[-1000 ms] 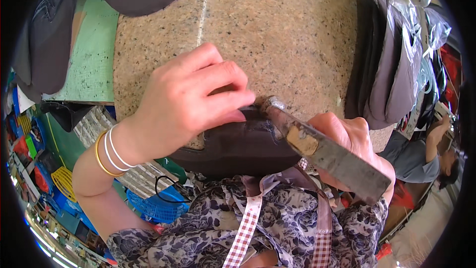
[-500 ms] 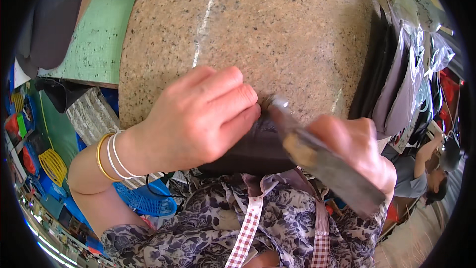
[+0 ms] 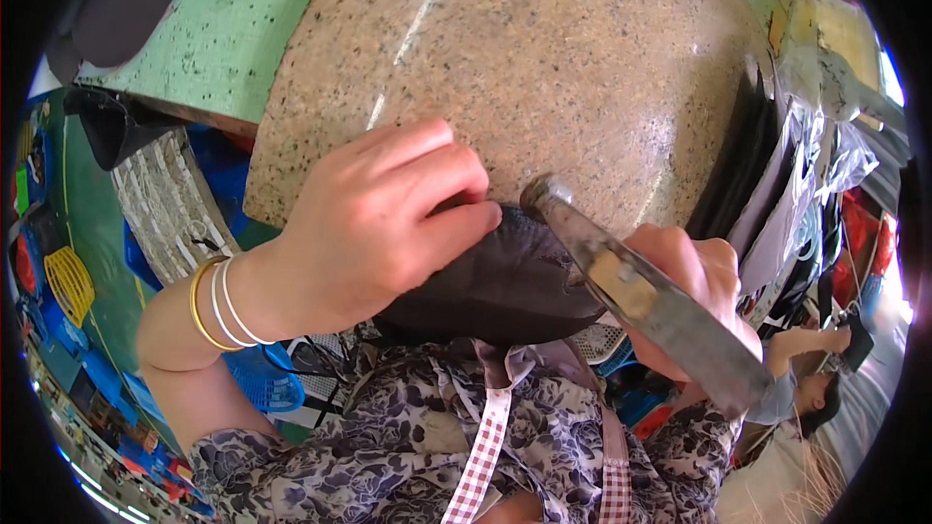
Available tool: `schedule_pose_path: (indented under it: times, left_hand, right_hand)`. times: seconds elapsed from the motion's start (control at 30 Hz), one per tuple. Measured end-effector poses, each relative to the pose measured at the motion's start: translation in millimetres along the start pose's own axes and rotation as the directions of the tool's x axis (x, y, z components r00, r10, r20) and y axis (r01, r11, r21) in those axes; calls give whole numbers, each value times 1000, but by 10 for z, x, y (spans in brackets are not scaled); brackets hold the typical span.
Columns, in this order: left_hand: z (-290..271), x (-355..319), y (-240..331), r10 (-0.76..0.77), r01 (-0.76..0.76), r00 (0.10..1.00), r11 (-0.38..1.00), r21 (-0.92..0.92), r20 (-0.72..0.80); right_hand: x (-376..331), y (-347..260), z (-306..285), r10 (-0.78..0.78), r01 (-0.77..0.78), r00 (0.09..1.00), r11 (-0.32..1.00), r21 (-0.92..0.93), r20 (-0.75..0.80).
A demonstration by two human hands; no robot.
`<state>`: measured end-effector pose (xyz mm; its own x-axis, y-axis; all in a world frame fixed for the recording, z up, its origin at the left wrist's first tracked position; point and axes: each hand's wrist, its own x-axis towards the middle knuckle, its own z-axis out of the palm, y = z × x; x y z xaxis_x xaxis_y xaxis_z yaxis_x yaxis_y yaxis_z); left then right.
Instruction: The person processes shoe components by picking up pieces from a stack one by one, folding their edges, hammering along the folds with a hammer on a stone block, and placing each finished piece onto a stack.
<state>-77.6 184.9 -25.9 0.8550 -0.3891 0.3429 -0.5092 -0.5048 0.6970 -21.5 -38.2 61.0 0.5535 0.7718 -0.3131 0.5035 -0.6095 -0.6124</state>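
Left hand (image 3: 379, 218): fingers (image 3: 451, 173) are curling at dark cloth (image 3: 476, 286), hold unclear. Right hand (image 3: 684, 267): you're clenching a hammer (image 3: 680, 335), sitting farther off than earlier.

The camera sits up on the person's head and looks down past the floral shirt (image 3: 408, 451) at the bottom. It is close to the left hand (image 3: 383, 218) and right hand (image 3: 704, 272), with the speckled stone tabletop (image 3: 544, 68) just past them. The wide, round view bends edges near its rim, where tiny things look squished and I can't quite tell them apart.
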Motion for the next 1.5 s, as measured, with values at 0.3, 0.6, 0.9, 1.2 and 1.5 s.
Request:
schedule_pose_path:
  times: [0.3,0.6,0.9,1.2,1.5]
  left_hand:
    - [143,-33,125,17,-1,990,993,118,-137]
    - [116,-209,136,-49,90,978,976,197,-204]
    - [124,-310,252,-106,148,977,960,236,-184]
    - [190,-322,222,-199,254,937,953,166,-288]
    - [324,-435,321,-163,286,913,909,304,-374]
  right_hand:
    - [26,-66,52,31,-31,999,998,-52,-6]
    - [90,-110,72,-2,7,999,990,-140,36]
    - [106,-114,142,-32,25,995,997,-74,-98]
    - [130,-134,98,18,-24,997,996,-86,-76]
    - [41,-119,113,181,-169,983,958,-232,31]
